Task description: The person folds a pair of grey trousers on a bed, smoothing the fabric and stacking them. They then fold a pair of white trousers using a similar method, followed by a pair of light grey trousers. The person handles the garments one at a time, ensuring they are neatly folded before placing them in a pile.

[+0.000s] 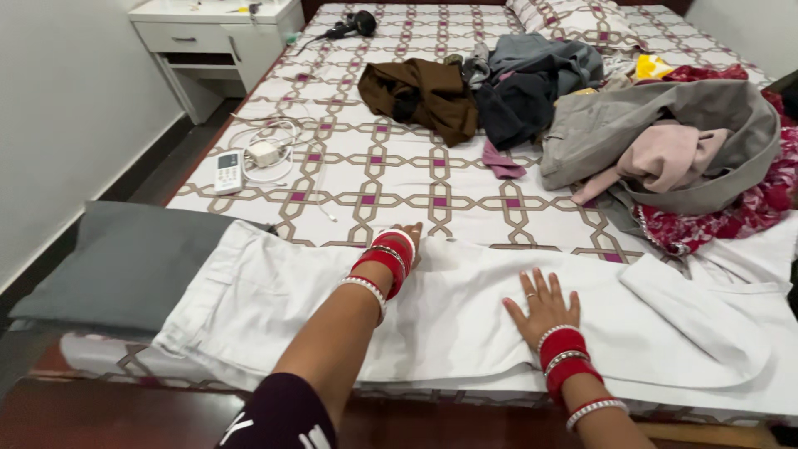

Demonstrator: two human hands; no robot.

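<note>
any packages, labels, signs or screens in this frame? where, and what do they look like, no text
Remote control: left edge of the bed, beside the coiled white cable; white slim rectangle with a small greyish screen near its top and buttons below.
Charger block: just right of the remote, small white cuboid amid the cable; any label is too small to tell.
No packages or signs visible.
</note>
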